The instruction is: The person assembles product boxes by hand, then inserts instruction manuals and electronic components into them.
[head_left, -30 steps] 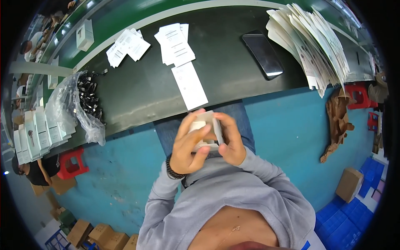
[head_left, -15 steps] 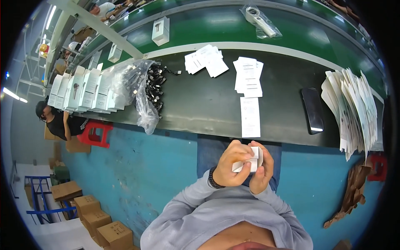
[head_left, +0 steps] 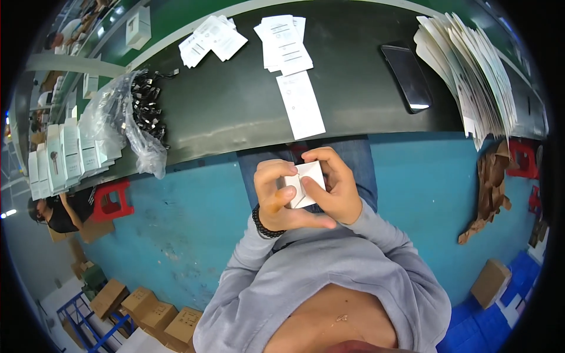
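Between both hands, just off the table's near edge, is a small white box (head_left: 313,170). My left hand (head_left: 272,193), with a black beaded band at its wrist, grips the box's left side with fingers and thumb. My right hand (head_left: 343,191) wraps the other side, its thumb pressed on the box's upward face by a seam between flaps. The inside of the box is hidden. Closest on the table lies a long white printed leaflet (head_left: 301,106), partly under a stack of printed leaflets (head_left: 283,44).
Left on the table are a second leaflet pile (head_left: 215,36), bundled black cables (head_left: 146,106) in a clear plastic bag (head_left: 109,112), and a row of white boxes (head_left: 72,154). A black phone (head_left: 407,76) and fanned flat sheets (head_left: 471,73) lie right. A person (head_left: 63,215) is at far left.
The view has tilted, so the table appears higher. My right thumb has moved onto the box's upward face, and its flaps look flatter. Both hands still hold the box.
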Available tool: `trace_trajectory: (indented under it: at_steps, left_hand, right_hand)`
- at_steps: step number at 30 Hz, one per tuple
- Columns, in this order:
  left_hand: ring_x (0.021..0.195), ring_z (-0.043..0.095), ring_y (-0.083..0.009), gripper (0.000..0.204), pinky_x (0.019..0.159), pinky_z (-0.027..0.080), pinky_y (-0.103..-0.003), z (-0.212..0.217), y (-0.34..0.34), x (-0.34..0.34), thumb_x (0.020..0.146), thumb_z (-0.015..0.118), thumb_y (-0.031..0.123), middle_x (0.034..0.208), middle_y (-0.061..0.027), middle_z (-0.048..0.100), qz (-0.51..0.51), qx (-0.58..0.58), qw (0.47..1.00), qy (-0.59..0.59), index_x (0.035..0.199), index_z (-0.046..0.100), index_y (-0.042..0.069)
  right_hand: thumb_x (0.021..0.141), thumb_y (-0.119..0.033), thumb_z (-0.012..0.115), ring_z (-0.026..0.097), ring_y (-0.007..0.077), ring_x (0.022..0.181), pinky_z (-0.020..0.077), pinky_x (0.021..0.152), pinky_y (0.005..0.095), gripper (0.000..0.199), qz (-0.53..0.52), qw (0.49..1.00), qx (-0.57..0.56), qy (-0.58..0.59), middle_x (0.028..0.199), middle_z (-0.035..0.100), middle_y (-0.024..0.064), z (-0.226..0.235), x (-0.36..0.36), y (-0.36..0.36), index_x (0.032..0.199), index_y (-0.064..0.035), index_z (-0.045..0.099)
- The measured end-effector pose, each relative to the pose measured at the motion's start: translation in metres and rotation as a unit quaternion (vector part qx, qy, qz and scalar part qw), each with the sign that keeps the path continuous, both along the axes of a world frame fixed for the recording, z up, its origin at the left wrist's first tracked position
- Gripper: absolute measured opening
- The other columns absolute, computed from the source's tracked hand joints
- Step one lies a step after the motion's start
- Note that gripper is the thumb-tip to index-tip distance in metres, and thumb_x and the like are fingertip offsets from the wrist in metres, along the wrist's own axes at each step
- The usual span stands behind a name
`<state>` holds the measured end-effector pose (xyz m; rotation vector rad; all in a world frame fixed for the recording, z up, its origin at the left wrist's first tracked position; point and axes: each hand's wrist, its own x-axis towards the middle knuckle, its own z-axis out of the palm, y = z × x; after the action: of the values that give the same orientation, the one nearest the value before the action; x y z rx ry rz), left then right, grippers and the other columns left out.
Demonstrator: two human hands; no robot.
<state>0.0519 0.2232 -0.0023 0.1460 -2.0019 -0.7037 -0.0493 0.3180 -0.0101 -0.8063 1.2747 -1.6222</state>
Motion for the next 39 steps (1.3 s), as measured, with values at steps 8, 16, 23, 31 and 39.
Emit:
trace_trajectory:
  at_steps: [8,16,23,31,39]
  left_hand:
    - [0.093,0.048,-0.0242,0.105,0.074,0.047,-0.040,0.009,0.002,0.008,0.052,0.081,0.051,0.112,-0.0136,0.042,-0.084,0.266,0.920,0.275,0.135,0.025,0.019]
    - [0.118,0.039,-0.0302,0.097,0.094,0.037,-0.037,0.033,-0.040,0.057,0.072,0.072,0.028,0.130,-0.0187,0.037,-0.392,0.332,0.793,-0.327,0.140,0.008,0.002]
    - [0.116,0.040,-0.0252,0.107,0.098,0.028,-0.035,-0.003,-0.041,0.137,0.071,0.074,0.018,0.130,-0.0199,0.037,-0.372,0.449,0.781,-0.225,0.140,-0.006,0.001]
    - [0.106,0.047,-0.0196,0.095,0.090,0.038,-0.033,-0.009,-0.012,0.180,0.058,0.083,0.018,0.115,-0.0088,0.048,-0.017,0.578,0.798,-0.168,0.131,0.026,-0.002]
    - [0.119,0.040,-0.0246,0.115,0.098,0.031,-0.035,-0.021,-0.023,0.138,0.061,0.080,0.013,0.130,-0.0143,0.036,0.004,0.391,0.876,-0.284,0.142,-0.002,0.005]
  right_hand:
    - [0.058,-0.033,0.080,0.047,0.0332,0.108,0.0320,0.095,0.0429,0.101,0.098,0.947,-0.061,0.299,0.120,0.048,0.0155,0.000,-0.014,0.009,0.137,-0.0014,0.026]
    - [0.047,-0.039,0.072,0.047,0.0196,0.072,0.0290,0.061,0.0325,0.076,0.130,0.669,-0.102,0.724,0.083,0.052,0.0039,0.068,-0.021,0.006,0.116,-0.0117,0.057]
    - [0.073,-0.054,0.057,0.053,0.0270,0.088,0.0359,0.077,0.0389,0.064,-0.093,0.685,-0.062,0.719,0.102,0.060,0.0099,0.073,-0.083,-0.028,0.109,-0.0006,0.058]
    - [0.069,-0.022,0.069,0.050,0.0274,0.106,0.0382,0.082,0.0408,0.042,0.032,0.674,-0.053,0.736,0.113,0.056,0.0111,-0.015,-0.083,-0.035,0.109,-0.0106,0.060]
    - [0.070,0.002,0.065,0.064,0.0209,0.067,0.0467,0.051,0.0251,0.026,-0.012,0.863,-0.038,0.504,0.087,0.062,0.0141,0.047,-0.092,-0.023,0.096,-0.0051,0.064]
